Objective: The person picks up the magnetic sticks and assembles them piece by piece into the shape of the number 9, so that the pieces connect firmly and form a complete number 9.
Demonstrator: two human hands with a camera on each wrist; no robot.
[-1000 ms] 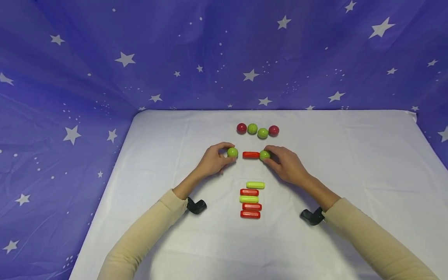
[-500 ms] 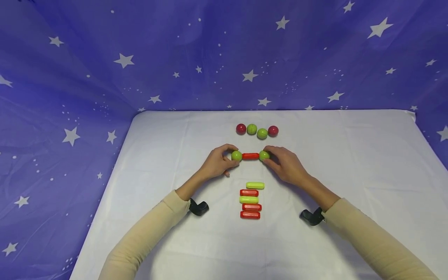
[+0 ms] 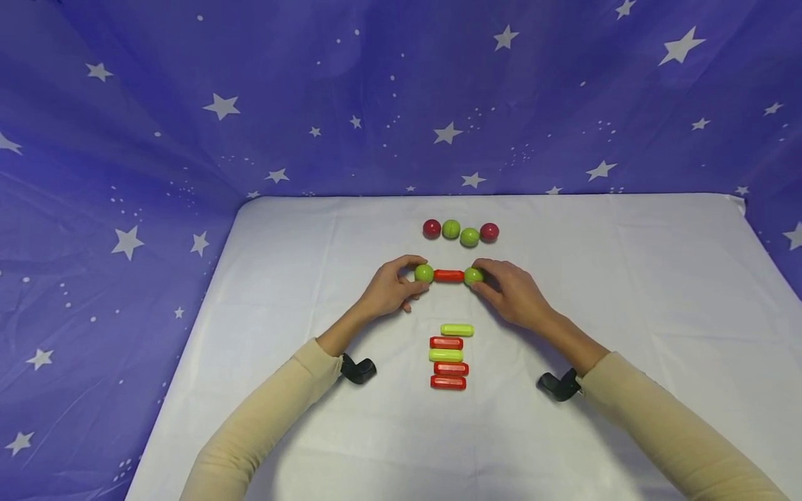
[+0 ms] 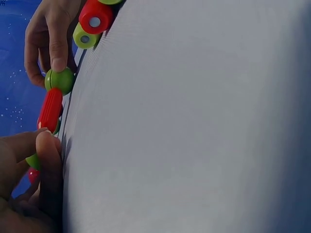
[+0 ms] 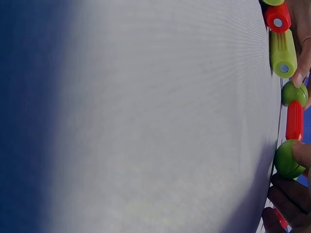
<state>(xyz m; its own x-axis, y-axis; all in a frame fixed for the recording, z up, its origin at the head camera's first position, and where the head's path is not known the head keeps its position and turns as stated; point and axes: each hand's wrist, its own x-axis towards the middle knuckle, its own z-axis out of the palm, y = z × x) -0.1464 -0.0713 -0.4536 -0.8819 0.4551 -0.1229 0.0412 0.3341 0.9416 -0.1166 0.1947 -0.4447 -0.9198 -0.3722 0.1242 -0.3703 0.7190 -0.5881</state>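
Observation:
My left hand (image 3: 386, 289) pinches a green ball (image 3: 424, 273) between thumb and fingers. A second green ball (image 3: 473, 276) is pinched by my right hand (image 3: 510, 292). Between the two balls lies a red rod (image 3: 449, 275), touching both, so they form one straight piece over the table. In the left wrist view the left fingers mostly cover their own ball, while the red rod (image 4: 50, 110) and the far green ball (image 4: 59, 81) show. Both balls (image 5: 290, 159) and the rod are visible from the right wrist too.
Beyond the hands sits a row of balls: a red one (image 3: 431, 229), two green ones (image 3: 451, 229) and another red one (image 3: 489, 232). Nearer lies a stack of several red and green rods (image 3: 447, 369) with metal-looking ends. A white cloth (image 3: 626, 278) covers the table; a starry blue curtain (image 3: 376, 83) surrounds it.
My left hand has moved right, bringing its green ball against the red rod's left end; the gap between them has closed. The right hand has stayed nearly in place.

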